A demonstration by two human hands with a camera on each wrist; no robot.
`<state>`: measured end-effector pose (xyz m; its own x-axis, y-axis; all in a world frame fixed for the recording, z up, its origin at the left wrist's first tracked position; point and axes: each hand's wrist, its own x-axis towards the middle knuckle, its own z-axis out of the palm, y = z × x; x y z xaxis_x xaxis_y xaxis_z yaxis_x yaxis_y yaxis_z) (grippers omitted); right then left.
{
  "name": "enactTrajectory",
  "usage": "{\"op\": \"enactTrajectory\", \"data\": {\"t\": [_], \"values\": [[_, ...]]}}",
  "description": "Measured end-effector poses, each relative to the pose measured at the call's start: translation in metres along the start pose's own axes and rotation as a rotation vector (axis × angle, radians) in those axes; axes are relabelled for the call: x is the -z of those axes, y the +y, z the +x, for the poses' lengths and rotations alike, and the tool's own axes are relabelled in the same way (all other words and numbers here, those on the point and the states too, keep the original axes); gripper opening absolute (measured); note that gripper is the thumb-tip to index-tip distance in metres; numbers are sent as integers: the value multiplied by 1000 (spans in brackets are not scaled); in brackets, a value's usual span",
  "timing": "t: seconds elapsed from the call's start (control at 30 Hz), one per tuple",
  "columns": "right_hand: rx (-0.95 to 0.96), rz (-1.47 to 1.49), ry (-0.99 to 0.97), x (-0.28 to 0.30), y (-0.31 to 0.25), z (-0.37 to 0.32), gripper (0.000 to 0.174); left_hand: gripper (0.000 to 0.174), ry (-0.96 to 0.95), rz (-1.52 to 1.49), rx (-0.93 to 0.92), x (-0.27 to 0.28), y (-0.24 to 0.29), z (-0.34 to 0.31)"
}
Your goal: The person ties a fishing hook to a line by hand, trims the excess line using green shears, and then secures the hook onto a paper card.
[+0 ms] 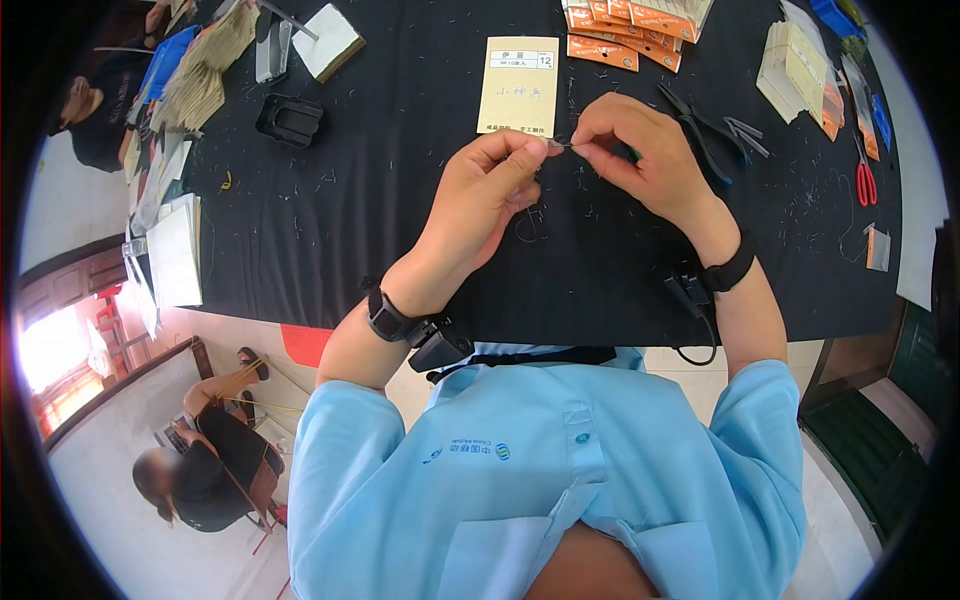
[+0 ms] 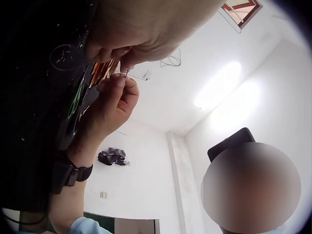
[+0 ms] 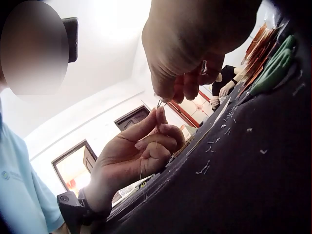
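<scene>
Both hands meet over the black-covered table, fingertips almost touching. My left hand (image 1: 490,190) pinches a tiny fish hook (image 3: 159,104) between thumb and forefinger, its other fingers curled. A thin fishing line (image 1: 530,232) hangs in a loop below that hand. My right hand (image 1: 645,155) pinches the line close by the hook with thumb and forefinger. In the left wrist view the thin metal piece (image 2: 127,73) shows between the two hands' fingertips. Just beyond them lies a yellow printed card (image 1: 517,85). A green item (image 3: 275,68) lies partly hidden under the right hand.
Black pliers (image 1: 705,135) lie right of the right hand, with red-handled scissors (image 1: 865,180) farther out. Orange packets (image 1: 640,25) are piled at the back. A black plastic tray (image 1: 290,120) stands left; line clippings dot the cloth. Another person (image 1: 210,470) sits at lower left.
</scene>
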<state>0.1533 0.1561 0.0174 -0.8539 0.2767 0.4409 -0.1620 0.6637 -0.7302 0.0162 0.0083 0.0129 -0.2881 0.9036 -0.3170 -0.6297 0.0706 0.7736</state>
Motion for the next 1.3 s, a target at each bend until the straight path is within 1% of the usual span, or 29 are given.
{"op": "enactTrajectory", "data": {"t": [0.07,0.13,0.27,0.33,0.37,0.43,0.5,0.63,0.7,0.87,0.93,1.0,1.3], "values": [[1,2,1,0,0,1,14,17,-8,-3,3,3,-1,1],[60,-29,6,-1,1,1,13,17,-17,-6,5,5,-1,1],[60,-31,-4,-2,0,1,12,17,-9,-9,-11,4,-1,1],[-17,10,-19,-1,-2,0,12,17,-6,-10,-11,2,-1,1],[-17,10,-19,-1,-3,0,12,16,0,5,-22,1,-1,1],[7,18,31,-2,-4,1,11,16,6,20,-32,2,-1,1],[7,24,33,-2,-6,1,10,14,-29,75,-74,4,-4,1],[16,16,31,-1,-6,0,8,14,-33,124,-120,4,-4,1],[34,34,28,1,-3,0,7,13,-23,191,-176,5,-4,1],[47,27,39,0,-1,-1,7,13,7,337,-220,2,-2,0],[-67,85,52,-1,-7,-1,7,12,16,381,-233,3,-3,0],[-79,84,47,-2,-10,0,8,13,18,431,-295,4,-5,0],[-117,101,69,-7,-11,0,10,12,24,525,-349,3,-5,0]]}}
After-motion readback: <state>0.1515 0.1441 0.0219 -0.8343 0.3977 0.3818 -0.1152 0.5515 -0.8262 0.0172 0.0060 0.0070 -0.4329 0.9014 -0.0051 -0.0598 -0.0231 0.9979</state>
